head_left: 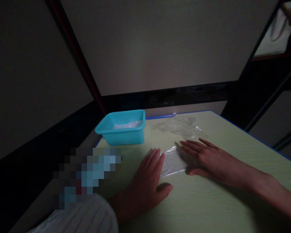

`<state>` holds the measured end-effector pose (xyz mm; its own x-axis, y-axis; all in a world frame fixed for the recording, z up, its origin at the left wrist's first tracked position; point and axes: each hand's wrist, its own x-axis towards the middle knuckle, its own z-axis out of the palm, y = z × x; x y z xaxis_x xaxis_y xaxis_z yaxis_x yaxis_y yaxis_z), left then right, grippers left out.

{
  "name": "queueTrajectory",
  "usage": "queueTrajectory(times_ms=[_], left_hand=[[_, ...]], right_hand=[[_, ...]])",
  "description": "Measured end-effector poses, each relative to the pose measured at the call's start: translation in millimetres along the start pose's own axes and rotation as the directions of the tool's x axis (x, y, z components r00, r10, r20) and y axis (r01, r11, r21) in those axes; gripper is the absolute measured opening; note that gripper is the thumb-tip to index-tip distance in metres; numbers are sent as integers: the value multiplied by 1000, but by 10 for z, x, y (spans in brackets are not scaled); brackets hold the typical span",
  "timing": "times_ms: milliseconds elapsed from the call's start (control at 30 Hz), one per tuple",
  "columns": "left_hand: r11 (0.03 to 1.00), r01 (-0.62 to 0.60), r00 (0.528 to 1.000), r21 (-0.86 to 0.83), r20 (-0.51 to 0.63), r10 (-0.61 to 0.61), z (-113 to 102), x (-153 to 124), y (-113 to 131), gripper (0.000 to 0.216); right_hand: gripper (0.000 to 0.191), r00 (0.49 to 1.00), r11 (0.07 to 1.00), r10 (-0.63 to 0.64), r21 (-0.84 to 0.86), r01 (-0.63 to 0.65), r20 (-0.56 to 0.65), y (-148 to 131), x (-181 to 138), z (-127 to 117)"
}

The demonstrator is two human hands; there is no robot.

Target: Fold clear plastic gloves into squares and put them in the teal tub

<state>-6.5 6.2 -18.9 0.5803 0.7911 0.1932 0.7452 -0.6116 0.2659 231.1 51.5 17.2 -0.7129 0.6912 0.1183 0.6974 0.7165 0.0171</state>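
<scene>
A clear plastic bag (172, 161) lies flat on the light table between my two hands. My left hand (149, 181) rests at its left edge, fingers stretched forward and thumb apart. From the right, my right hand (201, 157) reaches over the bag's right end with its fingers extended. Neither hand grips anything. Whether the right palm presses on the bag or hovers just above it, I cannot tell. Behind the hands lies a loose heap of clear plastic bags (181, 126).
A turquoise plastic basket (126, 136) with white, flat contents stands at the table's back left. The table (232, 142) has a blue edge and meets a grey panel (160, 48) behind. A pixelated patch covers something at the left.
</scene>
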Motion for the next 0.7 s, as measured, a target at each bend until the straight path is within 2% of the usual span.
queueTrajectory(times_ms=[100,167,267,433,700], left_hand=[[1000,8,997,-24,-74,-10,32,5,-23,61],[1000,10,995,-23,-99,-13,49,5,-37,56],[1000,-3,994,-3,-110,2,55,4,-40,52],[998,-18,991,61,-128,26,16,7,0,49],[983,-26,991,184,-121,49,-14,-27,69,51]], right_hand=[[21,992,992,-128,11,128,-3,-86,44,-100],[9,976,976,-218,-11,218,3,-142,58,-123],[14,953,947,-301,-118,298,-10,-187,72,-106],[22,943,904,-333,-280,322,7,-172,105,-45],[15,952,905,-305,-320,282,-26,-99,176,46]])
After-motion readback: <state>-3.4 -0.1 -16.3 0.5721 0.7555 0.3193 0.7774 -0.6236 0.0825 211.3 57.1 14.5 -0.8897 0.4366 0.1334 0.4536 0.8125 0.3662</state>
